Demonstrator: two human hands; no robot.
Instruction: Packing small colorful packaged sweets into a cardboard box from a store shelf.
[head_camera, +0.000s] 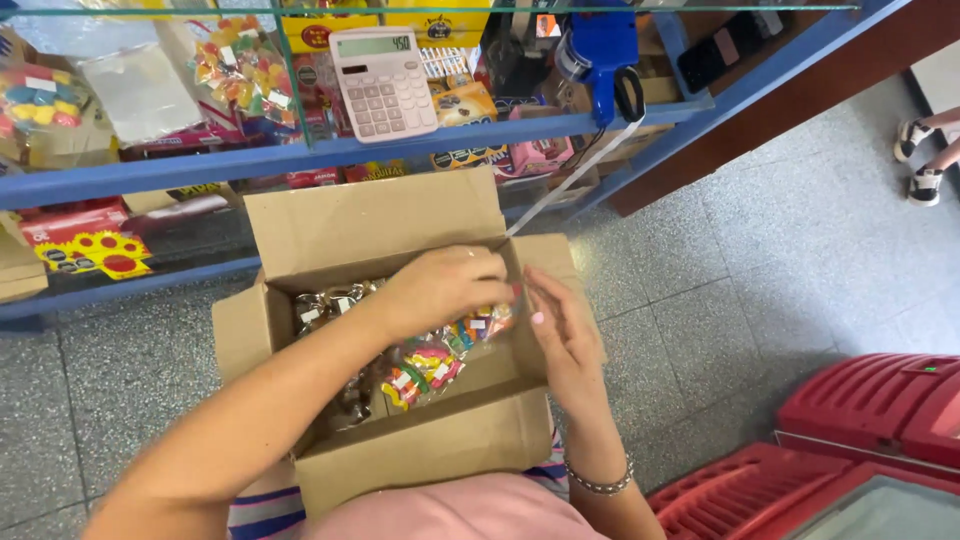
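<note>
An open cardboard box (470, 440) rests on my lap, holding several clear bags of colourful candy (425, 365). My left hand (440, 290) reaches across into the box, fingers curled down over a candy bag near the box's right side. My right hand (562, 335) is beside it at the box's right wall, fingers half spread, fingertips close to the left hand and the same bag. Whether the right hand grips anything is hidden. A beaded bracelet sits on my right wrist.
A blue glass-topped display counter (300, 155) stands ahead with a white calculator (382, 80), a blue price-label gun (600, 55) trailing a white strip, and candy bags. Red plastic crates (850, 440) are at right. Another person's feet (925, 160) show at far right on the grey floor.
</note>
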